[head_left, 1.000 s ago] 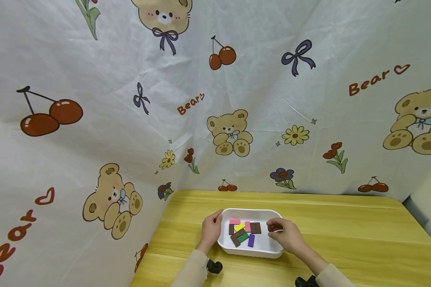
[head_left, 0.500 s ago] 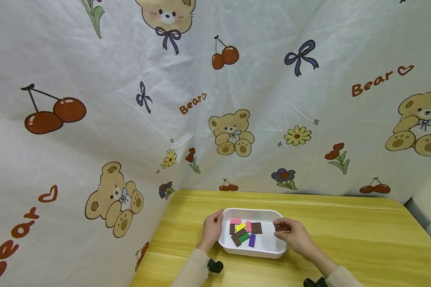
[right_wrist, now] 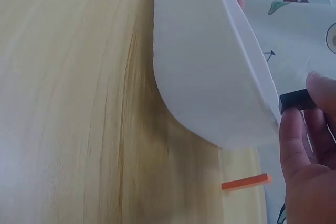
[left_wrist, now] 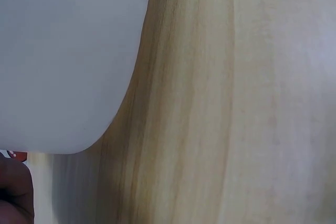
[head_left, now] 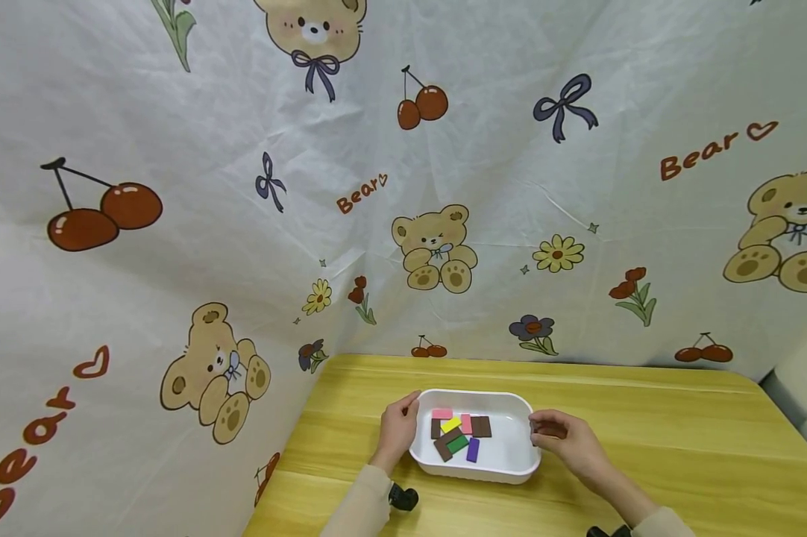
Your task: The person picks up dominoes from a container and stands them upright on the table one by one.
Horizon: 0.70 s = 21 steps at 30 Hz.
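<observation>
I am at a yellow wood table point(head_left: 652, 418) in a little spot with cloth round it. The big pale cloth point(head_left: 484, 171) hangs up high behind the table and along my left side. It has bears point(head_left: 433, 257), cherries point(head_left: 131, 205), bows point(head_left: 562, 103) and flowers point(head_left: 558, 255) on it. I can't tell if this is a home or some other place.

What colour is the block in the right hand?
The block looks near-black, best in right wrist view.

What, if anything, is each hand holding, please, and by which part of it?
The right hand pinches a dark block toward one end; the left hand holds the white tray by its left rim.
</observation>
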Motion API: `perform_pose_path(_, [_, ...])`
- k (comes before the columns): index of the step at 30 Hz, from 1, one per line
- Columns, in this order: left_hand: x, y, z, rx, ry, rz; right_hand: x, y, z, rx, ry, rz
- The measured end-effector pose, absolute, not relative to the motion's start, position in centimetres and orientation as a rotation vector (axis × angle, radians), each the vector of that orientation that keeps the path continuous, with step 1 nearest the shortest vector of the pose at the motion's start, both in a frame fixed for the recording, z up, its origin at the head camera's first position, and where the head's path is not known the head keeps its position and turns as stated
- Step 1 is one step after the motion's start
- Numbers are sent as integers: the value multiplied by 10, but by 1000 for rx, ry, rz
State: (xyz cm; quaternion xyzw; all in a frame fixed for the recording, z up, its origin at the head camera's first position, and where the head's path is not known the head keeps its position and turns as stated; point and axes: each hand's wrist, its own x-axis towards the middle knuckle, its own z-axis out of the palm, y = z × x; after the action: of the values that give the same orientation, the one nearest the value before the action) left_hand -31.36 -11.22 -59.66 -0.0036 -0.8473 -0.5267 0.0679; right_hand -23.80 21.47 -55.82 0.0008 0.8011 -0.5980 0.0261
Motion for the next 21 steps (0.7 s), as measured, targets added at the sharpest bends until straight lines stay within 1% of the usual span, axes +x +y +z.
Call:
perform_pose_path(6, [-319, -113, -604, 7, -2566, -1594, -233, 226, -561, 7, 2473, -1877])
perform_pose_path(14, [-309, -110, -590, 2, -2544, -1601, -233, 239, -568, 32, 2507, -1856])
perform_pose_path(21, [-299, -106, -575, 18, -2555, -1569, -235, 248, -586, 49, 2598, -1795])
